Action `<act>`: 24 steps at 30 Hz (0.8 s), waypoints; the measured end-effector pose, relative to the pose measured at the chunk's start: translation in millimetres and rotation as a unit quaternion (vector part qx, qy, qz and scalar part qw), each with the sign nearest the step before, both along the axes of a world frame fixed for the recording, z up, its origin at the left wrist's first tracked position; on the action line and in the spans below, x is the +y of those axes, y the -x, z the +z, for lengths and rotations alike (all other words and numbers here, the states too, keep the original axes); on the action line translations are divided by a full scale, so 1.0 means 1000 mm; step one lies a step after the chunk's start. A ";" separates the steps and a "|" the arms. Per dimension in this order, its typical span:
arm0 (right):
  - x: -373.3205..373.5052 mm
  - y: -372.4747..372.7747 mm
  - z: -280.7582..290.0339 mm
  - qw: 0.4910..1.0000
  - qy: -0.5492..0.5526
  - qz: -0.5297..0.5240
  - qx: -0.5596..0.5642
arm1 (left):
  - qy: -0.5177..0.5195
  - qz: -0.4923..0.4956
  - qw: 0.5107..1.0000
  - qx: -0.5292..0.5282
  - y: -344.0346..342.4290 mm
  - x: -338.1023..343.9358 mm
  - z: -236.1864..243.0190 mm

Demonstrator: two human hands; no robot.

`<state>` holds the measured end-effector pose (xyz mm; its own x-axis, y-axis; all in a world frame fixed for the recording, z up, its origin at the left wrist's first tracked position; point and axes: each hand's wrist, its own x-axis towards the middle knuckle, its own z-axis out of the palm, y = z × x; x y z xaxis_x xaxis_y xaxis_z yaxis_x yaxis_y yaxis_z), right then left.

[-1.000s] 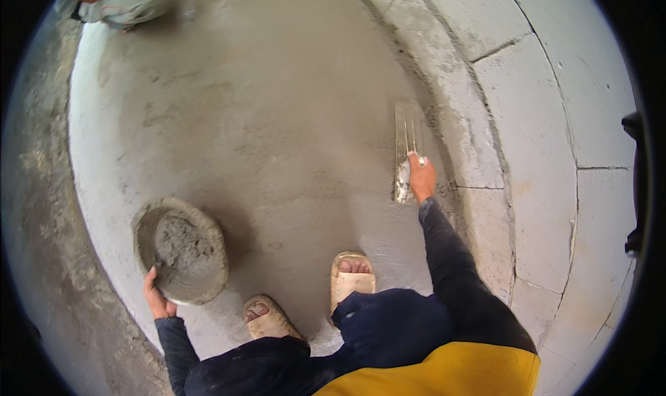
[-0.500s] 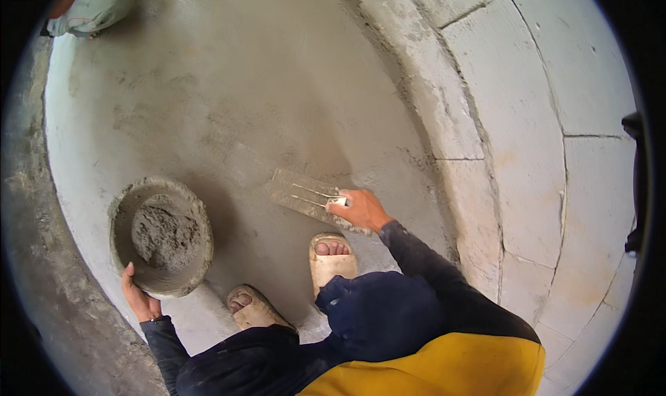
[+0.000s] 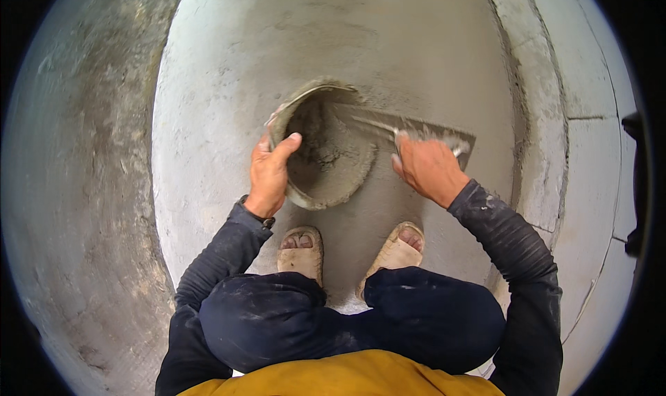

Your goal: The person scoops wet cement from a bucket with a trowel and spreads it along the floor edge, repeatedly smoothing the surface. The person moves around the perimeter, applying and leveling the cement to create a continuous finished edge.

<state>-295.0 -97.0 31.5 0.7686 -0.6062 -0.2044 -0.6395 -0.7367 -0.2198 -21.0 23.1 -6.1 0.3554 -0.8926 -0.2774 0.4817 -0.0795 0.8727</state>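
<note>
My left hand (image 3: 269, 172) is closed on the near left rim of a round, mortar-crusted bowl (image 3: 331, 200), thumb over the edge and fingers around the outside. The bowl is tilted, its mouth facing right. Wet grey mortar (image 3: 320, 133) clings to its inside. In my right hand (image 3: 431, 168) is the handle of a flat rectangular trowel (image 3: 388, 121). Its left end reaches into the bowl's mouth, and mortar lies along the blade. Motion blurs the trowel slightly.
Beneath the bowl spreads a grey mortar floor (image 3: 416, 42). My sandalled feet (image 3: 302, 257) stand on it, close to the bowl. Pale blocks (image 3: 590, 90) edge the right side. Rough, darker ground (image 3: 104, 153) lies beyond the floor's left edge.
The bowl has moved right and up in the picture and is tipped toward the trowel. The trowel has come off the floor to the bowl's mouth. My view has shifted left.
</note>
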 end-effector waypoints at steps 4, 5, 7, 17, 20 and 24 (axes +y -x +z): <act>0.023 -0.015 -0.016 0.940 -0.325 -0.075 0.067 | 0.005 -0.035 0.995 -0.096 0.008 0.002 -0.003; 0.032 -0.019 -0.024 0.904 -0.411 -0.108 0.048 | -0.010 -0.045 0.978 -0.206 0.009 0.003 -0.007; 0.049 -0.019 -0.034 0.909 -0.394 -0.138 -0.012 | 0.018 -0.060 0.977 -0.204 0.010 0.009 -0.012; 0.083 0.007 -0.075 0.807 -0.508 -0.215 -0.211 | -0.025 -0.075 0.963 -0.257 0.015 0.005 -0.015; 0.095 0.030 -0.090 0.812 -0.482 -0.232 -0.233 | -0.051 -0.082 0.969 -0.226 0.010 0.012 -0.017; 0.118 0.106 -0.076 0.796 -0.406 -0.273 -0.357 | -0.067 -0.043 0.970 -0.228 -0.017 0.017 -0.011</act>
